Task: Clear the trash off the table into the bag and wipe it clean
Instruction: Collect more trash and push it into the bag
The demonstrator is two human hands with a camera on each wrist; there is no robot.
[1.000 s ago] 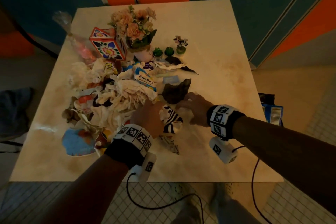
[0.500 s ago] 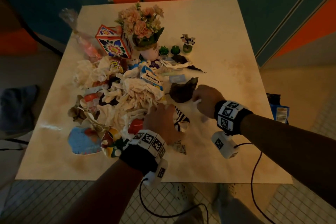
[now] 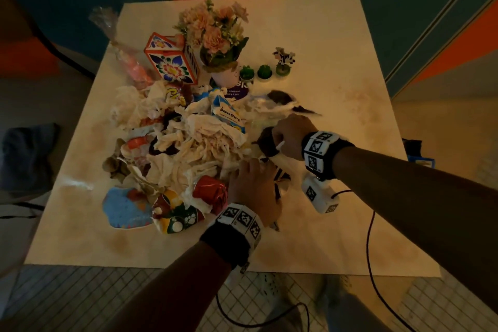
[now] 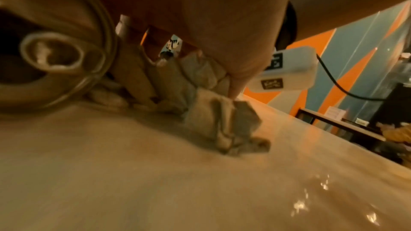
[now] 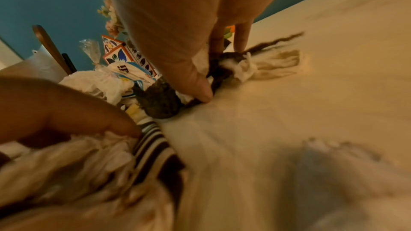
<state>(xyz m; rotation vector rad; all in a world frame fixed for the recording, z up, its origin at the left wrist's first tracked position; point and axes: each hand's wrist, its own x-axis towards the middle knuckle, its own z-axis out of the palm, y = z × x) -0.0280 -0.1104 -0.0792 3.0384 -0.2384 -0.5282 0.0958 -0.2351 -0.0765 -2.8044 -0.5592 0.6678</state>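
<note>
A heap of crumpled white tissues and coloured wrappers covers the left half of the cream table. My left hand lies at the heap's near right side, fingers curled round a black-and-white striped wrapper. In the left wrist view its thumb touches a crumpled paper scrap. My right hand, just beyond, pinches a dark crumpled scrap; the right wrist view shows that dark scrap and a white tissue between thumb and fingers.
At the back stand a flower pot, a patterned carton, small green figurines and a cellophane packet. A blue plate lies front left. Stains mark the table's right half. A dark and blue packet lies on the floor to the right.
My right hand has reached forward onto the dark scrap and closed on it. My left hand has lowered the striped wrapper against the heap's edge.
</note>
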